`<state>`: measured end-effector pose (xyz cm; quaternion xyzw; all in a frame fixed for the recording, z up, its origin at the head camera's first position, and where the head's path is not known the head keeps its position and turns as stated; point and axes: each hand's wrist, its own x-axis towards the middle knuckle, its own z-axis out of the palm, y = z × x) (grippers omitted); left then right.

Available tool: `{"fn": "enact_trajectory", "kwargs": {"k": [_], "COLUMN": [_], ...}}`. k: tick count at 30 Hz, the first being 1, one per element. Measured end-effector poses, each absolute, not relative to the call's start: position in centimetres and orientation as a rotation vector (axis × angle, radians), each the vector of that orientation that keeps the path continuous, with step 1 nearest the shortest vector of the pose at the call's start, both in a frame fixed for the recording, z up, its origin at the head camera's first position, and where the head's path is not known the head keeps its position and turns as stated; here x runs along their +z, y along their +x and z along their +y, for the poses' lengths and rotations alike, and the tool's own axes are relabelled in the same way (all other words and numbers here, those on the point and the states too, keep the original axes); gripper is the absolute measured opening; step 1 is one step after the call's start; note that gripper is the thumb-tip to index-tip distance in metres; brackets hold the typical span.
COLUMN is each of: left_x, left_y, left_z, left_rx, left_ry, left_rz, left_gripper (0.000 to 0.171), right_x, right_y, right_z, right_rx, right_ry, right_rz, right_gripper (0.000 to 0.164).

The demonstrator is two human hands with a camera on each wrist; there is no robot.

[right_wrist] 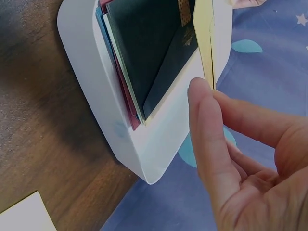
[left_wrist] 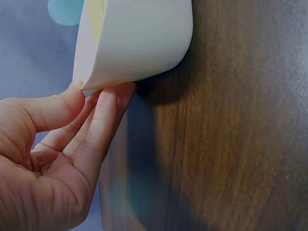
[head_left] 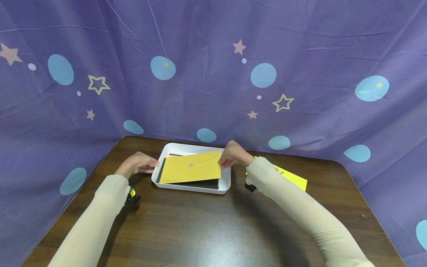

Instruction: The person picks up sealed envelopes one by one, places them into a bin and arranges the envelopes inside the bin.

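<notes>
A white tray (head_left: pixel 186 149) stands near the table's back edge, holding a stack of envelopes. My left hand (head_left: pixel 139 163) pinches the tray's left rim; in the left wrist view the thumb lies on the rim and the fingers are against the outer wall. A yellow envelope (head_left: pixel 190 167) slants over the stack, its right end pinched between the thumb and fingers of my right hand (head_left: pixel 235 154). Beneath it lies a dark green envelope (right_wrist: pixel 139 43), seen in the right wrist view with red and blue edges under it.
Another yellow envelope (head_left: pixel 293 178) lies on the table to the right of the tray, partly hidden by the right sleeve (head_left: pixel 283 193). The brown wooden table (head_left: pixel 186 230) extends toward me. A purple curtain (head_left: pixel 213 74) with stars hangs right behind it.
</notes>
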<state>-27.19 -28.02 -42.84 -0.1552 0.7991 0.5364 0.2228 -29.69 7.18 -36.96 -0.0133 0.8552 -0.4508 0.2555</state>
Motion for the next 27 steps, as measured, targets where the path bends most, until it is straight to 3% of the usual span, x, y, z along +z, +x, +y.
{"fn": "enact_trajectory", "kwargs": {"k": [27], "left_x": [-43.1], "left_y": [-27.1], "left_z": [-28.1], "left_rx": [1.528], "left_ry": [-0.418], "left_rz": [2.19], "left_gripper": [0.031], "right_x": [-38.6], "right_y": [-30.2], "right_z": [5.0], "right_rx": [-0.815], "right_ry": [0.018], "right_rz": [2.578], "right_gripper": [0.014]}}
